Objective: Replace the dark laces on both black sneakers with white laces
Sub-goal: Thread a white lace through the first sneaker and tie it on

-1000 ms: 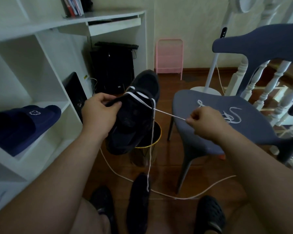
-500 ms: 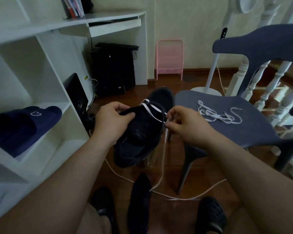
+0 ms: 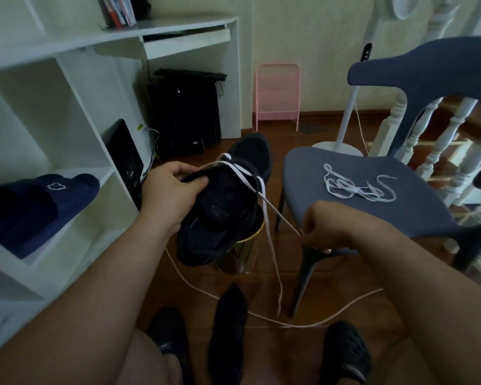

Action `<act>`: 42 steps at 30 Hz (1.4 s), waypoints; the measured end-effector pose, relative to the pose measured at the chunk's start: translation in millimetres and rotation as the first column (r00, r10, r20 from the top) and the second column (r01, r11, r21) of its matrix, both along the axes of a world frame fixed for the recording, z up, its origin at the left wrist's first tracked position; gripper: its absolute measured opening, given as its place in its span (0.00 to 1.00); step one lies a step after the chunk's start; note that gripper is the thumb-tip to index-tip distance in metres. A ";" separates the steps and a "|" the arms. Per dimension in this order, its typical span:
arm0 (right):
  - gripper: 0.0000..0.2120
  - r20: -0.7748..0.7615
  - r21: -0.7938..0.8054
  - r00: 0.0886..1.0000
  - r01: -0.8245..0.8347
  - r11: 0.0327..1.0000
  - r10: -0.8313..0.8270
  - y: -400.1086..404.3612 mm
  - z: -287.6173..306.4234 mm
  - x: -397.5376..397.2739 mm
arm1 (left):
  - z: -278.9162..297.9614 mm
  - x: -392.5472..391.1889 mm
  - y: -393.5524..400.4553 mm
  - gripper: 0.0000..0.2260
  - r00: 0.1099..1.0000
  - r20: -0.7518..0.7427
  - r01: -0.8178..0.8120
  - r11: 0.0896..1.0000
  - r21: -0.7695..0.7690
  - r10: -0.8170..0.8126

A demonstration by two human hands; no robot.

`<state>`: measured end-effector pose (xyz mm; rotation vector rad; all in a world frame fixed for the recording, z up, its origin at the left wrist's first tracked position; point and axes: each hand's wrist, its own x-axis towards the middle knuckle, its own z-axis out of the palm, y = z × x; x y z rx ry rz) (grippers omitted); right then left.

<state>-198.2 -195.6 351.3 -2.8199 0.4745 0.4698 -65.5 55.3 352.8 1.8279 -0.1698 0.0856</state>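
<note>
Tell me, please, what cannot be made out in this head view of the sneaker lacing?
- Eyelets of the held sneaker: too dark to count which are threaded.
- Right hand: its fingertips curl under, hiding the exact grip on the white lace.
- Second sneaker on the floor: too dark to tell its lacing.

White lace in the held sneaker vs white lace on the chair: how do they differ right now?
The threaded lace runs through the black sneaker; the spare lace lies loose on the blue chair. The threaded one is pulled taut by the right hand, its other end dangling; the spare is tangled, untouched. Both are flat and white.
</note>
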 end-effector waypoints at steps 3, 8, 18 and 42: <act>0.03 0.172 0.124 0.985 -0.040 0.991 0.019 -1.6 6.2 -2.9 | -1.0 -0.9 -0.5 0.09 1.000 0.018 0.012 1.000 0.019 -0.013; 0.04 0.531 0.446 0.838 -0.150 0.882 -0.126 20.1 10.8 1.6 | -4.9 -6.4 -7.8 0.08 0.999 0.011 0.042 0.998 0.043 -0.042; 0.08 0.529 0.318 0.846 -0.117 0.941 -0.074 24.5 3.1 8.4 | -6.3 -7.0 -11.6 0.08 0.998 0.029 0.062 0.996 0.068 -0.064; 0.09 0.234 0.218 0.969 -0.125 0.968 0.072 12.5 6.8 1.6 | 1.8 -4.6 -1.6 0.06 0.997 -0.024 0.078 0.996 0.037 -0.078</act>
